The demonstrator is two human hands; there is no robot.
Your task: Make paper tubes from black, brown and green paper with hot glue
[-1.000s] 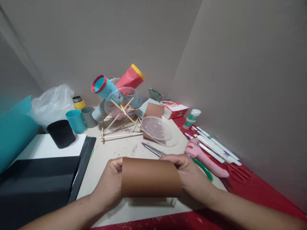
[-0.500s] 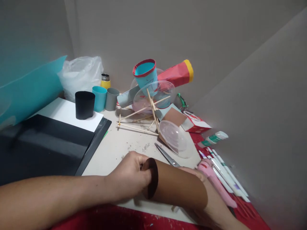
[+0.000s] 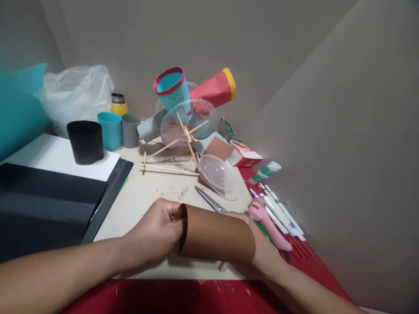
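Note:
A brown paper tube (image 3: 218, 235) lies on its side between my hands, above the pale work board (image 3: 144, 205). My left hand (image 3: 159, 229) pinches the rim at the tube's left end, fingers curled and thumb inside the opening. My right hand (image 3: 258, 248) grips the other end, its fingers mostly hidden behind the paper. Just beyond the tube rests a pair of scissors (image 3: 211, 200), handles covered by the tube and hand. A pink glue gun (image 3: 270, 222) lies to the right of my right hand.
At the left stand black (image 3: 85, 143), turquoise (image 3: 110, 132) and grey paper tubes (image 3: 131, 131). A wooden stick frame (image 3: 172, 150) with plastic lids and a blue cup (image 3: 175, 93) rises at the back. Several white markers (image 3: 281, 211) and a glue stick (image 3: 266, 172) lie right.
The camera view has turned slightly right, so everything shifts left in the picture. Both hands keep their hold on the brown tube, and its pose is nearly the same.

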